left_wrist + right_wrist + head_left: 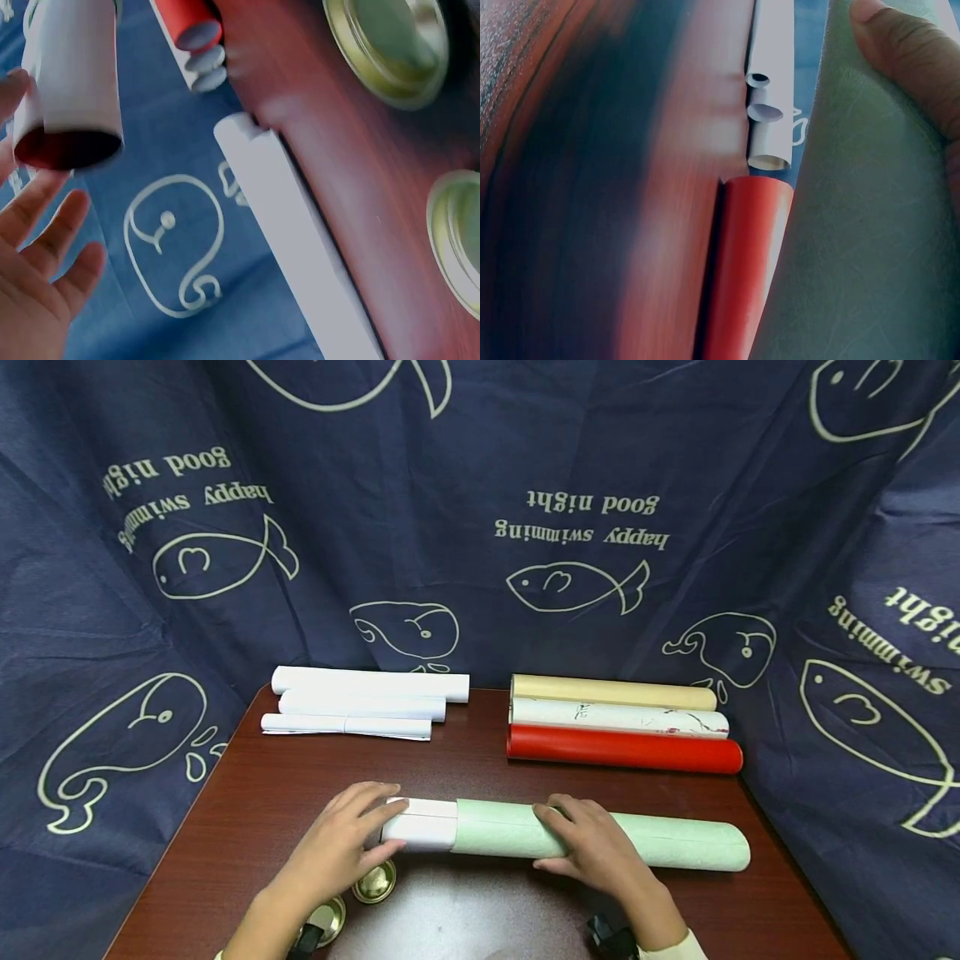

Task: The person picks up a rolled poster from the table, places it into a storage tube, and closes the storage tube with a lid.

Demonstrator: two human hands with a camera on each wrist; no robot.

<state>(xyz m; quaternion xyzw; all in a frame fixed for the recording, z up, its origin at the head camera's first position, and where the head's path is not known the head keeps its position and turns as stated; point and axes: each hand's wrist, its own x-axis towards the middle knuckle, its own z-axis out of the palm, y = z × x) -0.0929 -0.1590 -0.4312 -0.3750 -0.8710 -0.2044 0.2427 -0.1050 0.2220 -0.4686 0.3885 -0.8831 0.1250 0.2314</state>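
Pale-green tube (498,831) lies across the table (450,764) in my remote view, the right hand (594,845) curved around it, the left hand (339,839) loosely pinching the white inner tube (429,827) at its left end; gold lids (375,883) sit nearby.

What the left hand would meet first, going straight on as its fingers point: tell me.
The white tube sticking out of the green tube; its end lies right by the fingertips of the left hand, though exact contact is hard to judge.
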